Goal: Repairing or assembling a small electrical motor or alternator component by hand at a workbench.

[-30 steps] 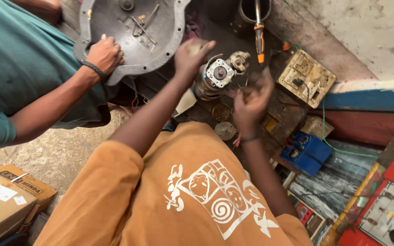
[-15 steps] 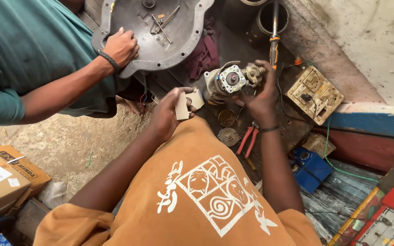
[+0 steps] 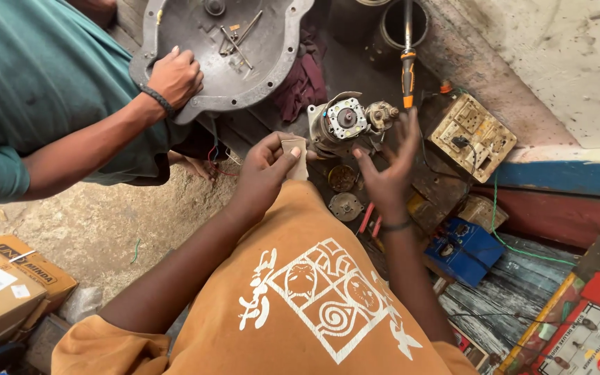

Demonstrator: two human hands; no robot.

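Sandpaper scrap (image 3: 295, 157) sits pinched between thumb and fingers of my left hand (image 3: 267, 173), just left of the small motor (image 3: 342, 123), whose shaft end faces up toward me. My right hand (image 3: 388, 173) hangs beside the motor's right flank, fingers spread apart and holding nothing. So the left is the nearer one to the motor's face (barely a gap). Room is tight: a co-worker's hand (image 3: 175, 76) rests on the grey housing (image 3: 237, 62) to the left, a screwdriver (image 3: 407, 66) stands behind.

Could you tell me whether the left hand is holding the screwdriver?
No, the left hand pinches a small tan pad; the screwdriver stands untouched.
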